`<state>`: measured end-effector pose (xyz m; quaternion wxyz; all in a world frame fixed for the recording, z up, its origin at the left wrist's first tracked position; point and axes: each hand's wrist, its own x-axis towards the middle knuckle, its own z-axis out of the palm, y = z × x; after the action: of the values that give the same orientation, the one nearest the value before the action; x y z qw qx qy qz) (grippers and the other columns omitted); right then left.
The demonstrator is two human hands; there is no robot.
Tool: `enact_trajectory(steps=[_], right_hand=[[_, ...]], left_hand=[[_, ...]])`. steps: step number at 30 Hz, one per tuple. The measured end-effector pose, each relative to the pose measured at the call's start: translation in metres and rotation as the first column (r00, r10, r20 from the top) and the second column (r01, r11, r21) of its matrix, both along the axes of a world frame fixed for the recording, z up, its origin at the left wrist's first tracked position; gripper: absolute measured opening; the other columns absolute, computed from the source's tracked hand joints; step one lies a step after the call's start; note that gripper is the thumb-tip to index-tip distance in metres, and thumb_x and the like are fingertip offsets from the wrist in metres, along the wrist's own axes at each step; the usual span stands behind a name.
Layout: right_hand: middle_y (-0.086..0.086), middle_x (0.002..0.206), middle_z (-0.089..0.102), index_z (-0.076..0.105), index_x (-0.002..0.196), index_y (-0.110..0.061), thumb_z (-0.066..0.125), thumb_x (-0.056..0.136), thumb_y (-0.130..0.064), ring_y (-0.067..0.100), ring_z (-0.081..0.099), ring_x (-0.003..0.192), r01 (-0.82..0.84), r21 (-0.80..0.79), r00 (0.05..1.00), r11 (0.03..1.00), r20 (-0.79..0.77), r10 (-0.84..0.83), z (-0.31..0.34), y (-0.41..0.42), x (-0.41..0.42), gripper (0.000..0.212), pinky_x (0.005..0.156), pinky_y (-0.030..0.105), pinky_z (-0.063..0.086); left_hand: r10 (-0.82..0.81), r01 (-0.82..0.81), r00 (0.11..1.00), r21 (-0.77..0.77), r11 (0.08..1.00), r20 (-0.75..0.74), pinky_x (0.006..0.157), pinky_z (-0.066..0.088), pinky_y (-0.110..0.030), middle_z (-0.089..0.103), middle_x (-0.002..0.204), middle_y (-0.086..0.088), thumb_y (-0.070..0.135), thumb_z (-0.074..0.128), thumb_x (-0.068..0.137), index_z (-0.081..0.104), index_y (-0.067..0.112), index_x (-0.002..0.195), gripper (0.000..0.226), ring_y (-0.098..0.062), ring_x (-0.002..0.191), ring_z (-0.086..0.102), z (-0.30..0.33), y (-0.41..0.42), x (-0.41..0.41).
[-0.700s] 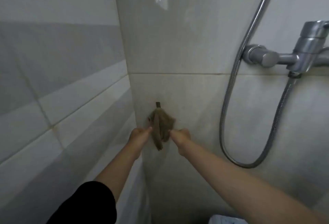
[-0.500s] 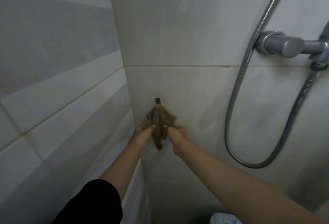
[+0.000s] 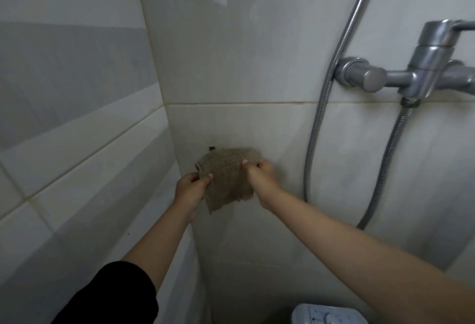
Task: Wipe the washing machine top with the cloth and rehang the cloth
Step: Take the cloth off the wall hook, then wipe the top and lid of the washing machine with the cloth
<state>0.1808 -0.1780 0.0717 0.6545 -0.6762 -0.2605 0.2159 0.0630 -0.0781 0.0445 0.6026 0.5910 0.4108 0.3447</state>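
Tiled side wall point(image 3: 77, 143): running along your left and meeting the back wall at the corner; you are working close into that corner because the hanging point sits just beside it.

Left hand point(image 3: 191, 188): you are pinching the cloth's left edge, thumb showing on the front face and fingers curled behind. Closed on fabric, not on the wall. Judged reason: it is holding one side taut so the cloth is not bunching.

Hook point(image 3: 212, 148): a small dark fitting on the back wall, just peeking out above the cloth's upper left corner. Whether the fabric is actually resting on it cannot be told from this view.

Cloth point(image 3: 226, 177): brownish, coarse weave, being held spread open and flat against the back wall between your two hands, its lower edge hanging free. Judged step: either lifting it off or settling it on the hook; which one is not clear.

Right hand point(image 3: 259, 172): you are gripping the upper right edge, fingers folded over the fabric, thumb pressing near the top. Closed on cloth, pulling away from the left hand to keep the spread.

Shower hose point(image 3: 318, 118): looping down well clear of your right arm, so not interfering.

Tap point(image 3: 424, 71): chrome mixer, untouched.

Washing machine top point(image 3: 329, 314): only a pale corner is showing at the bottom edge, apart from the cloth.
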Motion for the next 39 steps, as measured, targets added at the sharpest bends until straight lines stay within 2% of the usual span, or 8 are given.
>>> enact_trajectory(steps=[5, 8, 11, 14, 19, 25, 32, 39], right_hand=[[0.011, 0.087, 0.058, 0.052, 0.086, -0.012, 0.049, 0.094, -0.020, 0.022, 0.056, 0.084, -0.029, -0.055, 0.985, 0.998, 0.170, 0.038, 0.011, 0.003, 0.000, 0.012, 0.072, 0.029, 0.043], [0.005, 0.083, 0.053, 0.044, 0.088, -0.016, 0.049, 0.093, -0.021, 0.021, 0.053, 0.084, -0.035, -0.178, 0.943, 0.983, 0.320, 0.091, 0.010, -0.003, -0.001, 0.008, 0.073, 0.028, 0.039], [-0.004, 0.071, 0.044, 0.040, 0.091, -0.015, 0.049, 0.092, -0.021, 0.020, 0.050, 0.080, -0.073, -0.228, 0.910, 0.971, 0.383, 0.159, 0.007, -0.032, 0.006, 0.010, 0.071, 0.028, 0.037], [-0.003, 0.076, 0.048, 0.043, 0.096, -0.016, 0.049, 0.092, -0.021, 0.018, 0.050, 0.081, -0.180, -0.264, 0.892, 0.948, 0.364, 0.270, 0.001, -0.069, 0.020, 0.009, 0.071, 0.026, 0.037], [-0.008, 0.068, 0.048, 0.048, 0.087, -0.019, 0.056, 0.089, -0.020, 0.011, 0.047, 0.066, -0.207, -0.274, 0.865, 0.939, 0.396, 0.307, -0.030, -0.116, 0.049, 0.008, 0.054, 0.018, 0.034], [0.002, 0.095, 0.049, 0.064, 0.087, -0.019, 0.069, 0.078, -0.026, 0.022, 0.054, 0.092, 0.174, -0.153, 0.769, 0.973, 0.638, -0.037, -0.100, -0.140, 0.082, 0.013, 0.078, 0.028, 0.046], [0.005, 0.098, 0.068, 0.064, 0.102, -0.010, 0.066, 0.080, -0.044, 0.020, 0.065, 0.091, 0.113, -0.171, 0.955, 0.979, 0.291, -0.060, -0.241, -0.137, 0.101, 0.040, 0.083, 0.035, 0.054], [0.011, 0.097, 0.070, 0.059, 0.110, -0.003, 0.067, 0.084, -0.013, 0.026, 0.071, 0.085, -0.289, 0.069, 0.949, 0.955, -0.108, 0.295, -0.328, -0.150, 0.110, 0.029, 0.067, 0.039, 0.061]], left_hand=[[0.068, -0.074, 0.985, -0.036, 0.997, -0.160, 0.077, 0.041, -0.031, 0.061, 0.090, -0.007, 0.028, 0.068, 0.084, 0.063, 0.008, 0.100, 0.025, -0.024, 0.087, 0.057, 0.011, -0.008, 0.002], [-0.062, 0.004, 0.980, -0.298, 0.954, -0.187, 0.099, 0.038, -0.043, 0.058, 0.118, -0.017, 0.036, 0.050, 0.094, 0.050, 0.001, 0.124, 0.046, -0.031, 0.112, 0.058, 0.017, -0.025, 0.006], [-0.234, 0.177, 0.971, -0.515, 0.839, -0.047, 0.108, 0.029, -0.045, 0.053, 0.131, -0.023, 0.049, 0.028, 0.097, 0.039, -0.006, 0.135, 0.068, -0.034, 0.121, 0.052, 0.017, -0.062, 0.023], [-0.186, 0.261, 0.965, -0.609, 0.749, 0.186, 0.091, 0.041, -0.045, 0.059, 0.112, -0.021, 0.058, 0.019, 0.094, 0.047, -0.003, 0.126, 0.074, -0.033, 0.101, 0.056, 0.010, -0.106, 0.049], [-0.134, 0.377, 0.902, -0.599, 0.707, 0.410, 0.080, 0.047, -0.048, 0.062, 0.115, -0.018, 0.064, 0.017, 0.092, 0.058, 0.008, 0.115, 0.073, -0.034, 0.105, 0.058, -0.023, -0.147, 0.078], [-0.277, 0.435, 0.873, -0.385, 0.814, 0.401, 0.080, 0.052, -0.040, 0.066, 0.097, -0.009, 0.031, 0.048, 0.095, 0.061, 0.014, 0.106, 0.024, -0.024, 0.088, 0.061, -0.076, -0.159, 0.106], [-0.414, 0.451, 0.877, -0.120, 0.884, 0.245, 0.055, 0.056, -0.029, 0.068, 0.094, 0.001, -0.001, 0.043, 0.094, 0.058, 0.024, 0.101, 0.029, -0.014, 0.079, 0.066, -0.191, -0.148, 0.114], [-0.561, 0.558, 0.828, 0.118, 0.822, -0.009, 0.056, 0.055, -0.026, 0.066, 0.107, 0.000, 0.009, 0.046, 0.097, 0.058, 0.030, 0.111, 0.028, -0.013, 0.086, 0.066, -0.279, -0.133, 0.112]])
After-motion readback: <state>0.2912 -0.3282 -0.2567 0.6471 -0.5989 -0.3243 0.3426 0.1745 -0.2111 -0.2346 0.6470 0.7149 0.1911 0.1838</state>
